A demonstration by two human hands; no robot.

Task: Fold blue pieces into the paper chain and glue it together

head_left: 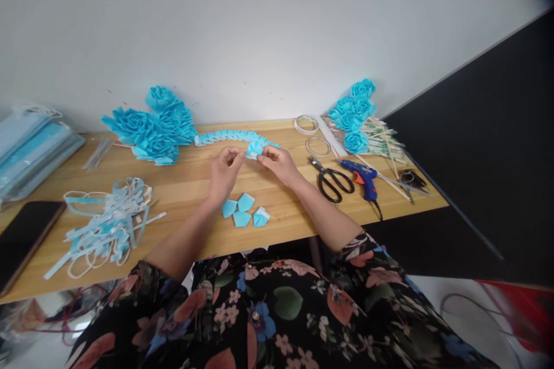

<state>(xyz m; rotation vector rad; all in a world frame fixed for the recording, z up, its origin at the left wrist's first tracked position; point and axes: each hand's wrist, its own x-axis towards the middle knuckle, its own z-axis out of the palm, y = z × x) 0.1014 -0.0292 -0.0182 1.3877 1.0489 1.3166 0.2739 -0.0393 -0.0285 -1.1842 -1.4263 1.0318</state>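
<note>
My left hand [225, 170] and my right hand [279, 162] meet above the middle of a wooden table [190, 184]. Both pinch a small folded blue piece [254, 150] between their fingertips. It sits at the near end of a long strip of folded blue pieces [225, 137] that runs left towards a bunch of blue fabric roses [151, 127]. Several loose blue folded petals [244, 210] lie on the table just below my hands.
Black scissors [332, 180], a blue glue gun [363, 176] and two tape rolls [312, 134] lie to the right, with more blue roses on sticks [357, 112]. A heap of cut strips and ear loops [108, 225], a phone [23, 236] and stacked face masks [30, 147] are on the left.
</note>
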